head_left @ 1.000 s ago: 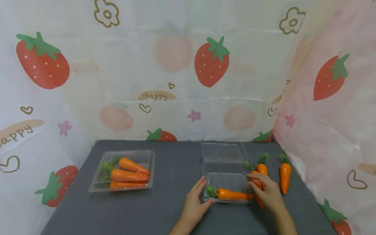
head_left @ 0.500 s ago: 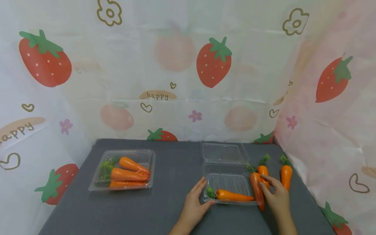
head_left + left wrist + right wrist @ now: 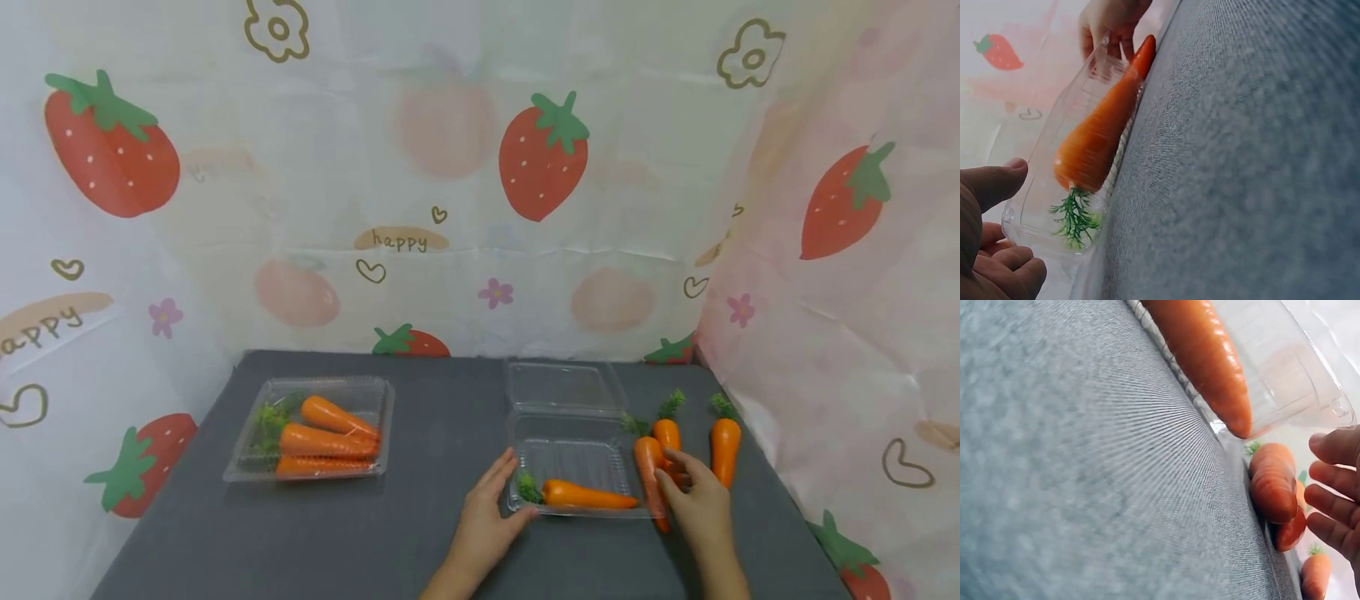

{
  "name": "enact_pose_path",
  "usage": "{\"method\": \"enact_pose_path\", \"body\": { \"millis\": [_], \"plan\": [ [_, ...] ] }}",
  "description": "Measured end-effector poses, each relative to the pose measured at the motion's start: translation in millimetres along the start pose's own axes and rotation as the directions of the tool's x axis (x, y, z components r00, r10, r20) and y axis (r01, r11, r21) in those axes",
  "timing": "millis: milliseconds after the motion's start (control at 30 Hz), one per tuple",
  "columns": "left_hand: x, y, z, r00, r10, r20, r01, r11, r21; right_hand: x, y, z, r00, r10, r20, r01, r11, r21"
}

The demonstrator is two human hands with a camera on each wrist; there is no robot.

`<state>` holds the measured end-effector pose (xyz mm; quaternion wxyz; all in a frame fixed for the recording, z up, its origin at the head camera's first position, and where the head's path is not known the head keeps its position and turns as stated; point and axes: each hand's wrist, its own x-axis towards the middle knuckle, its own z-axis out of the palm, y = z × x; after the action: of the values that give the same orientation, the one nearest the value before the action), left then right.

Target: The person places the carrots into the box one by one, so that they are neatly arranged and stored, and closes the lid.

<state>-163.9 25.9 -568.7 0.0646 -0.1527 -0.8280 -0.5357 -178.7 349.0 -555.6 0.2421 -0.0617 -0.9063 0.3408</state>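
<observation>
At the left, a lidded clear box point(image 3: 367, 391) is holding carrots point(image 3: 330, 440) whose leafy tops are facing left. Nearer the middle, the left hand point(image 3: 482, 523) is resting, thumb spread from its fingers, against the left end of an open box point(image 3: 573, 457), apparently touching without gripping; keeping that light pressure would probably stop the box sliding. Inside, along the near wall, a boxed carrot point(image 3: 587, 495) is lying with its tip pointing right, its long axis running sideways. Just by the box's right end, the nearest loose carrot point(image 3: 650, 473) is lying almost front to back, leaves away from the person, tip pointing toward the person. The right hand point(image 3: 703, 510) is hovering beside it, fingers parted and holding nothing; whether a fingertip is touching is unclear. Pinching the thick upper body, avoiding the second carrot point(image 3: 666, 434) crowding its right side, would likely serve best. Farthest right, another carrot point(image 3: 725, 447) is lying similarly.
</observation>
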Motion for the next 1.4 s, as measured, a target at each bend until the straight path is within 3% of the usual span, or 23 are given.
{"method": "enact_pose_path", "body": {
  "millis": [133, 300, 467, 633, 1100, 1400],
  "plan": [
    [-2.2, -0.9, -2.5, 1.0, -0.004, -0.007, 0.004, 1.0, -0.007, -0.4, 0.5, 1.4, 1.0, -0.01, 0.017, 0.011, 0.999, -0.043],
    [-3.9, -1.2, -5.2, 1.0, 0.001, -0.017, -0.002, 1.0, -0.022, 0.1, -1.0, -0.3, 0.995, 0.038, 0.089, -0.031, 0.996, -0.078],
    [-4.5, -2.1, -6.2, 1.0, -0.002, -0.011, 0.002, 0.999, -0.04, -0.9, -4.4, -2.2, 0.977, 0.11, 0.183, -0.092, 0.99, -0.109],
    [-5.3, -3.6, -6.8, 1.0, -0.007, -0.011, 0.006, 0.998, -0.056, -2.2, -8.0, -1.3, 0.962, 0.15, 0.227, -0.124, 0.984, -0.126],
    [-3.0, -9.0, -18.1, 0.999, 0.032, -0.037, -0.034, 0.998, -0.058, -5.4, -14.6, 13.5, 0.984, 0.113, 0.135, -0.096, 0.988, -0.122],
    [-2.3, -8.8, -23.2, 1.0, 0.001, -0.012, -0.002, 0.998, -0.068, -6.0, -9.1, 19.5, 0.977, 0.171, 0.125, -0.155, 0.98, -0.125]
  ]
}}
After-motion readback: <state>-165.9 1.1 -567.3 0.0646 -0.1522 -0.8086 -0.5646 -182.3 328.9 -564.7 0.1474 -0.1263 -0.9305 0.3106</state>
